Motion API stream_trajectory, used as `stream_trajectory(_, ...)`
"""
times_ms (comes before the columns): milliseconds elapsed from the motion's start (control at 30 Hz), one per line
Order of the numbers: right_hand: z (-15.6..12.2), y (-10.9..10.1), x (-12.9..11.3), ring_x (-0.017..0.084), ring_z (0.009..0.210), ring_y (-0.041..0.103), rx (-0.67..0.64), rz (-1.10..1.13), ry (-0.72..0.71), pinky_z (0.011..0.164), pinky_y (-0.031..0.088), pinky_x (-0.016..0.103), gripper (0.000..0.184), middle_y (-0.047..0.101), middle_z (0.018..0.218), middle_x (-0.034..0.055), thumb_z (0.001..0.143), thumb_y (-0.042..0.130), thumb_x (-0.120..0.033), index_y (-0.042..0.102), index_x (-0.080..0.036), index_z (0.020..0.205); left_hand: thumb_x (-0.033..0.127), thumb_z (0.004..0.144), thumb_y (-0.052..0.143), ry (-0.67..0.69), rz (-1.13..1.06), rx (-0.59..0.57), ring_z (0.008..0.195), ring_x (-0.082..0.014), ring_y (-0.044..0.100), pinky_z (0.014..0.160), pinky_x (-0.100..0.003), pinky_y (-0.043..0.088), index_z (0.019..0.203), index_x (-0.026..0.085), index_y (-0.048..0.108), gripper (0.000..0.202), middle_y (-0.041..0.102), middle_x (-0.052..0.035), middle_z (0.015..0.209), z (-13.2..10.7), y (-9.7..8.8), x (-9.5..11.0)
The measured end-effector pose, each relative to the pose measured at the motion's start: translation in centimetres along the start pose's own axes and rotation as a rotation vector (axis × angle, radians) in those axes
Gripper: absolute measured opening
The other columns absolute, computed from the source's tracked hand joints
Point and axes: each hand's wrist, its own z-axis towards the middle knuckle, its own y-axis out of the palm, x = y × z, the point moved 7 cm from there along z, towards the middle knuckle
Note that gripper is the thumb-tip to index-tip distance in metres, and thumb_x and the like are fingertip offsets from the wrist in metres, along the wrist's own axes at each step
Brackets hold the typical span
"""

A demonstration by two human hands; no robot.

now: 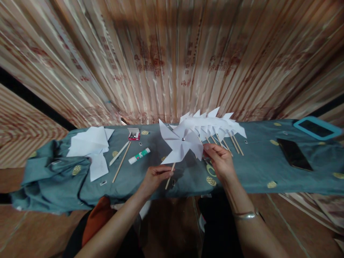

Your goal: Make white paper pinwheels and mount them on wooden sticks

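A white paper pinwheel (180,142) with a shiny pin at its centre is held up over the cloth-covered table. My left hand (158,178) pinches its wooden stick (169,181) below the blades. At the pinwheel's right edge is my right hand (220,159), thumb and fingertips closed at a blade tip. Behind it, a row of other paper pinwheels (215,123) lies overlapped, their sticks pointing toward me. Green-handled scissors (211,170) lie partly hidden beside my right hand.
The teal cloth (258,172) carries a glue stick (139,156), a small red box (134,134) of pins, a loose wooden stick (121,162), a white pen-like stick (119,153) and paper sheets (90,143). Rightward lie a dark phone (295,154) and a blue-framed tablet (317,128). A curtain (172,53) hangs behind.
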Motion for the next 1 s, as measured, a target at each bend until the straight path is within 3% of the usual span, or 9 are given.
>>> stream_trajectory(200,-0.1,0.2,-0.2,0.014,0.060,0.056,-0.001,-0.034,-0.009,0.059,0.044,0.028,0.028,0.068,0.067,-0.0005,0.052,0.086,-0.042,0.074,-0.025,0.070,0.031,0.061,0.078,0.013,-0.004,0.016,0.071,-0.0177,0.062,0.066,-0.027,0.047,0.075,0.019,0.079,0.018,0.073,-0.0058,0.076,0.0,-0.2,0.2)
stream_trajectory(433,-0.3,0.6,0.8,0.011,0.054,0.049,-0.021,-0.066,0.036,0.053,0.037,0.025,0.023,0.064,0.060,-0.0023,0.057,0.085,-0.041,0.073,-0.023,0.066,0.033,0.062,0.078,0.050,0.030,0.032,0.072,-0.0178,0.063,0.067,-0.027,0.047,0.076,0.019,0.079,0.019,0.073,-0.0055,0.077,0.2,-0.4,0.4)
stream_trajectory(833,-1.8,3.9,1.8,0.012,0.055,0.049,-0.141,0.017,0.190,0.056,0.038,0.027,0.027,0.059,0.055,-0.0032,0.052,0.087,-0.041,0.069,-0.022,0.059,0.031,0.061,0.078,0.127,0.003,0.118,0.067,-0.0162,0.059,0.062,-0.026,0.045,0.074,0.021,0.079,0.017,0.070,-0.0038,0.071,0.7,-1.1,0.3)
stream_trajectory(1000,-2.6,5.4,2.2,0.011,0.054,0.049,-0.212,0.029,0.229,0.056,0.036,0.026,0.026,0.059,0.054,-0.0035,0.057,0.085,-0.040,0.067,-0.021,0.057,0.033,0.061,0.079,0.126,-0.008,0.117,0.070,-0.0169,0.060,0.066,-0.027,0.046,0.075,0.021,0.079,0.018,0.070,-0.0038,0.073,0.7,-1.0,0.3)
